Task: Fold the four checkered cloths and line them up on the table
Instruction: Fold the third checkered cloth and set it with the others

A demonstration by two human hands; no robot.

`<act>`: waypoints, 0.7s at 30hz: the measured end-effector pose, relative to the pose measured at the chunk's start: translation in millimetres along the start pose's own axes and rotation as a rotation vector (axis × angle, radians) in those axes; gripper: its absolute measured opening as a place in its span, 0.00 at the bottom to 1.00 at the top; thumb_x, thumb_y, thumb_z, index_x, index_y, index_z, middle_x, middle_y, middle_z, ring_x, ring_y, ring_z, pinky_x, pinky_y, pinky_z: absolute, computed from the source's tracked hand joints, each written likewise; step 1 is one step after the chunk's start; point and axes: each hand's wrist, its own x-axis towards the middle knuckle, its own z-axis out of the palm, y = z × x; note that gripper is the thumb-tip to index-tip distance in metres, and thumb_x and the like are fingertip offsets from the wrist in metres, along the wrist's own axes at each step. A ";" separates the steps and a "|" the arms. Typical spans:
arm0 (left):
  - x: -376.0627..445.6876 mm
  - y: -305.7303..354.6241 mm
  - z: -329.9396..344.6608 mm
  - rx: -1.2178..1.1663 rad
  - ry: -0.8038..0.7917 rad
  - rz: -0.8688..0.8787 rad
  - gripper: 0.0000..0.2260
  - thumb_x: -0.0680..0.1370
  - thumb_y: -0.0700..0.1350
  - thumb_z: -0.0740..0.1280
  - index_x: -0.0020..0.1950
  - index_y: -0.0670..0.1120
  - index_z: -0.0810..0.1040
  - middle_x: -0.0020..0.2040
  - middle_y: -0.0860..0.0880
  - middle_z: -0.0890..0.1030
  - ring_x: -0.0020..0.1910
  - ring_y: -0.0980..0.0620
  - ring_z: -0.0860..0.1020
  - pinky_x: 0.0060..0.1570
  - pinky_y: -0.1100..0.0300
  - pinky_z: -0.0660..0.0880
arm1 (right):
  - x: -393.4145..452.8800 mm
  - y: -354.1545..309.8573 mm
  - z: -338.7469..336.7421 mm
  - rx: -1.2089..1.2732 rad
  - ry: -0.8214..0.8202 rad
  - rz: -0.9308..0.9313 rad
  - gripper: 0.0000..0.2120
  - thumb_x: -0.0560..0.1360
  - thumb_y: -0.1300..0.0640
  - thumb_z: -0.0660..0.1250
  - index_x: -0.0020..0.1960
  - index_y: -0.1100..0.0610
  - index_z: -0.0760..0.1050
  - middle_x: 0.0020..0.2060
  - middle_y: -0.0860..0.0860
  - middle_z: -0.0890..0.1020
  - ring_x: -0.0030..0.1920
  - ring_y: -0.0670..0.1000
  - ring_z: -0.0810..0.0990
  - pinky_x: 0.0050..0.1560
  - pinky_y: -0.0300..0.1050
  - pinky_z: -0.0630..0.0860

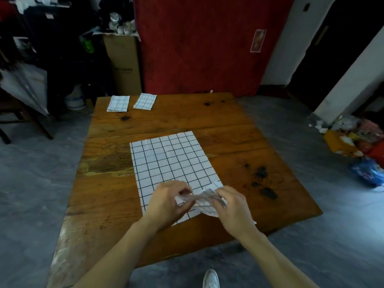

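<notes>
A: Head view: what was recorded at the near edge of the wooden table [228,125]?

B: A crumpled checkered cloth [204,201] was held between both hands. It was pinched by the curled fingers of the left hand [169,202] and gripped by the right hand [233,206], the two hands being set close together just above the table's near edge.

A: What was seen beneath them?

B: A spread checkered cloth [172,163] was laid flat mid-table, its near edge covered by the hands and the crumpled piece, its far edge well short of the table's far edge.

A: Where were the finished pieces placed?

B: Two folded cloths were set side by side at the far left corner, the left folded cloth [118,103] near the left edge and the right folded cloth [145,101] just beside it, a narrow gap being left between them.

A: Where was bare room noted?

B: Bare wood was seen along the far edge to the right of the folded pair, and on the right half, where dark stains [261,179] were marked.
</notes>
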 end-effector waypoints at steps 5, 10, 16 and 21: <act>2.4 -27.1 -8.0 0.213 -0.207 -0.082 0.09 0.73 0.52 0.74 0.48 0.55 0.76 0.46 0.56 0.79 0.47 0.55 0.75 0.55 0.50 0.75 | 3.4 -6.4 -24.0 0.077 0.049 -0.026 0.03 0.77 0.60 0.69 0.44 0.55 0.79 0.37 0.45 0.76 0.38 0.46 0.75 0.36 0.34 0.72; -12.9 -43.6 -13.8 0.123 -0.159 -0.200 0.08 0.75 0.46 0.73 0.44 0.58 0.76 0.44 0.59 0.80 0.46 0.59 0.78 0.52 0.54 0.79 | 3.1 -11.7 -29.9 0.080 0.090 -0.033 0.02 0.77 0.59 0.68 0.47 0.57 0.79 0.39 0.48 0.78 0.39 0.46 0.78 0.38 0.43 0.78; -16.3 -38.2 -37.4 -0.163 -0.077 -0.283 0.08 0.73 0.41 0.74 0.40 0.53 0.79 0.41 0.55 0.82 0.42 0.58 0.81 0.42 0.56 0.82 | -4.0 -10.8 -31.5 0.132 0.159 0.032 0.04 0.77 0.56 0.69 0.45 0.56 0.79 0.40 0.52 0.80 0.41 0.52 0.80 0.41 0.52 0.79; -25.4 -25.3 -49.7 -0.353 0.049 -0.308 0.07 0.73 0.38 0.75 0.40 0.48 0.81 0.38 0.52 0.83 0.40 0.55 0.81 0.39 0.61 0.78 | -8.2 -17.7 -35.4 0.186 0.163 0.042 0.06 0.77 0.58 0.70 0.49 0.48 0.77 0.44 0.48 0.82 0.46 0.46 0.81 0.46 0.42 0.80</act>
